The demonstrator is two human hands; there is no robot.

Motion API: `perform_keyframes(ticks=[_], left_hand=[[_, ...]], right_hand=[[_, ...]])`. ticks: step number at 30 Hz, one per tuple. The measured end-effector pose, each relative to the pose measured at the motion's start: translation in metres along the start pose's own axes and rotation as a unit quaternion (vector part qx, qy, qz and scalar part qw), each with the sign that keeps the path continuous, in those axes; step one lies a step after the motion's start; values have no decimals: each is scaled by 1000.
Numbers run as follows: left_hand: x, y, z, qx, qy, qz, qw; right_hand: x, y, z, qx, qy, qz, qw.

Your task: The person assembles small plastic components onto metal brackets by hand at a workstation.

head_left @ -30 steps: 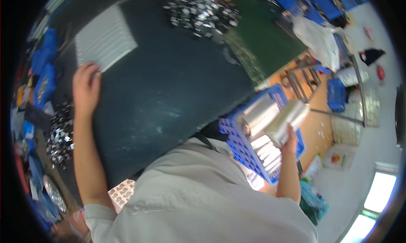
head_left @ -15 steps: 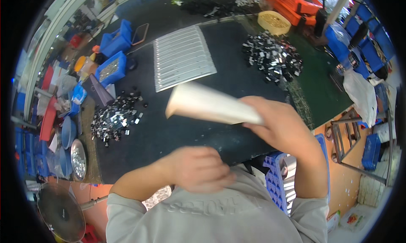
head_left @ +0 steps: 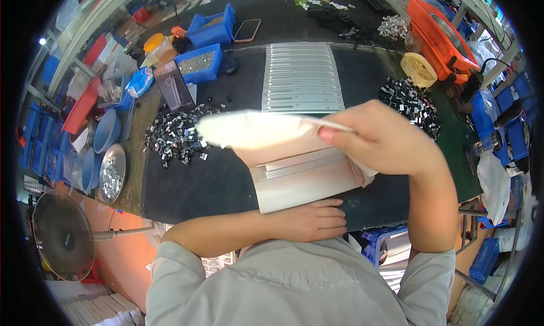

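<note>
My right hand point(head_left: 385, 136) pinches the raised edge of a cream sheet of wrapping paper point(head_left: 249, 130), thumb below and fingers on top. The paper lies partly unfolded over the near middle of the table, its lifted flap blurred. In its fold show pale metal strips point(head_left: 309, 166); how many is hidden. My left hand point(head_left: 311, 221) rests at the table's near edge, palm down with fingers stretched out, close against the paper's near side and holding nothing. Just beyond the paper, a row of silver slotted metal strips point(head_left: 301, 76) lies side by side on the dark mat.
Piles of small black and silver pieces lie left point(head_left: 180, 136) and right point(head_left: 413, 106). Blue bins point(head_left: 198, 68) and a phone point(head_left: 247, 30) stand far left. A yellow bowl point(head_left: 418, 70) and orange baskets point(head_left: 439, 34) are far right. A blue crate point(head_left: 374, 244) sits below the edge.
The rolled paper bundle has come nearer and been opened, so metal strips now show inside. My left hand has moved right and settled at the table edge. The head view has shifted.
</note>
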State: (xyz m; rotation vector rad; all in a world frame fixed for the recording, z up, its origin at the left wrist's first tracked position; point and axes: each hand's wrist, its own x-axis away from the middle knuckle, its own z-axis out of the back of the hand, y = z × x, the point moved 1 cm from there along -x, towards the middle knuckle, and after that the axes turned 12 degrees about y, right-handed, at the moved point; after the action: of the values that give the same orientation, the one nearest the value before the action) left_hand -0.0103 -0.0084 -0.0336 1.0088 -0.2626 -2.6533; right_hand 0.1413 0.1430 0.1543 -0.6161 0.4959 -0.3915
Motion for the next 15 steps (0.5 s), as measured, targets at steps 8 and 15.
perform_keyframes(ticks=[8, 15], left_hand=[[-1, 4, -10, 210, 127, 171, 954], [-2, 8, -12, 273, 238, 157, 919]], right_hand=[[-23, -60, 56, -33, 17, -103, 994], [-29, -73, 67, -110, 246, -85, 959]])
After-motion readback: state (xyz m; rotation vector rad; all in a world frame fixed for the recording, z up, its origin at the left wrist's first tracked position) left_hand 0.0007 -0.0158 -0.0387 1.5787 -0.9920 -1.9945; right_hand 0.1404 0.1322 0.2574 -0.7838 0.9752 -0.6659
